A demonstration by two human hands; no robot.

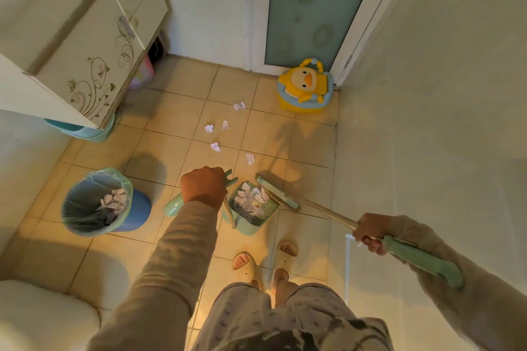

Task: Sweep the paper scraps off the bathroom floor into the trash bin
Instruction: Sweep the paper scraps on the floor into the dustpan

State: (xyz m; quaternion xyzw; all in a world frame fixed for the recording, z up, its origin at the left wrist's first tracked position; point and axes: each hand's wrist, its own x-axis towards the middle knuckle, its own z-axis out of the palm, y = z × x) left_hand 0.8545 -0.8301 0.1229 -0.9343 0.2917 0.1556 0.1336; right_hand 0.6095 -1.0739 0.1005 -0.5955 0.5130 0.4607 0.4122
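Several white paper scraps (216,146) lie on the tan floor tiles ahead of me. A green dustpan (270,212) stands on the floor before my feet with crumpled paper in it. My left hand (203,186) grips the green top of the dustpan's upright handle (173,205). My right hand (370,235) grips the broom handle (422,261), and the green broom head (278,193) rests at the dustpan's right edge. The blue trash bin (137,212), lined with a green bag, stands to the left and holds paper.
A white cabinet (85,45) with floral decoration hangs at upper left, with teal basins (82,131) and a pink container (144,72) under it. A yellow duck potty (306,87) sits by the frosted door (316,3). A wall runs along the right. A toilet (42,316) is at lower left.
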